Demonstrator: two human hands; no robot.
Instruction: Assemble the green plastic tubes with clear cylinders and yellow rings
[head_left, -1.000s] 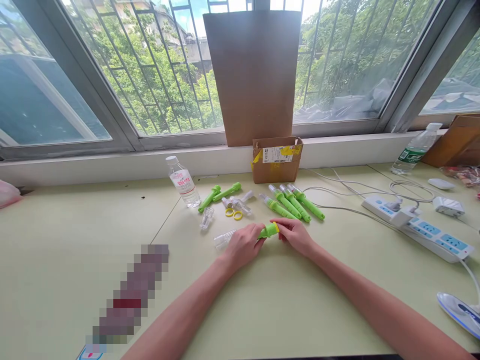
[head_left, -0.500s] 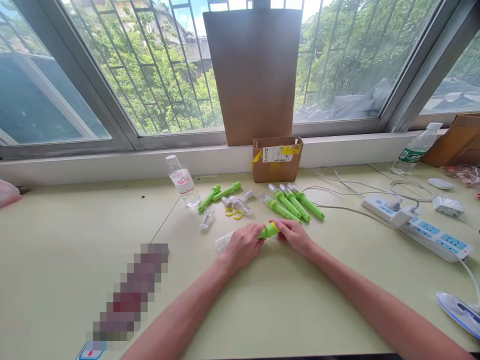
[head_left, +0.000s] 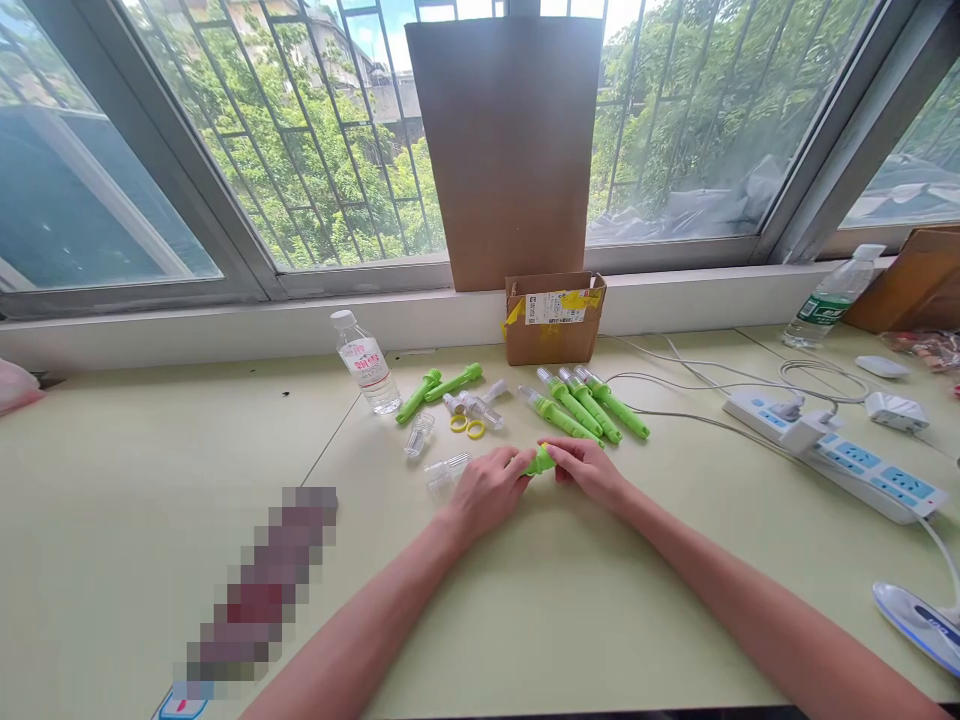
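Observation:
My left hand (head_left: 491, 488) is closed around a green plastic tube (head_left: 537, 463), most of which its fingers hide. At the tube's right end my right hand (head_left: 589, 470) pinches with thumb and fingers, where a bit of yellow ring shows. A clear ribbed plastic cap (head_left: 444, 474) lies just left of my left hand, and another clear cap (head_left: 419, 436) is a little farther off. Two yellow rings (head_left: 475, 430) lie beyond my hands beside clear plastic pieces (head_left: 481, 409). Several green tubes with clear tops (head_left: 592, 408) lie in a row behind my right hand.
Two bare green tubes (head_left: 418, 396) lie beside a water bottle (head_left: 367, 362). A small cardboard box (head_left: 555, 325) stands by the window. On the right are a power strip (head_left: 840, 455), cables and a second bottle (head_left: 832, 298). A blurred-out object (head_left: 262, 580) lies at left.
The yellow ring on the held tube shows less, and the tube's collar has turned or shifted slightly between my fingers. The clear caps left of my left hand have moved slightly.

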